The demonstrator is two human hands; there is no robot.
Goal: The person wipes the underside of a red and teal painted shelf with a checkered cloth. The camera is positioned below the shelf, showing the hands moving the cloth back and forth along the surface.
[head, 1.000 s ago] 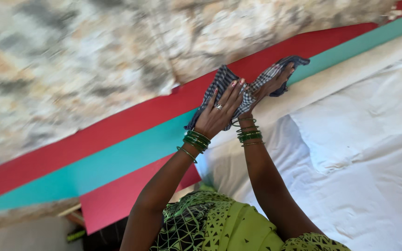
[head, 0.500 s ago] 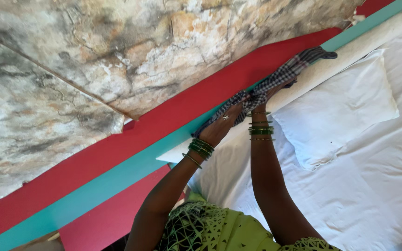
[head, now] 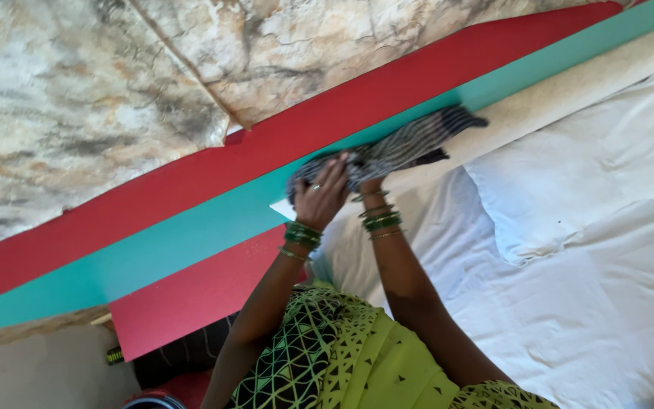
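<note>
Both hands grip a checked cloth [head: 395, 151] on the headboard ledge [head: 569, 91].
Left hand [head: 321, 198] and right hand [head: 366, 182] clamp its near end; the cloth's length trails away rightward along the ledge.

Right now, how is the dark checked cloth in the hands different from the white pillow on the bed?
The dark checked cloth is grey-and-black patterned; the white pillow is plain. The cloth is bunched into a long strip; the pillow lies flat and plump. The cloth is pressed on the teal headboard band by the left hand, with the right hand mostly hidden under it; the pillow rests untouched on the white sheet. Both are soft fabric.
</note>
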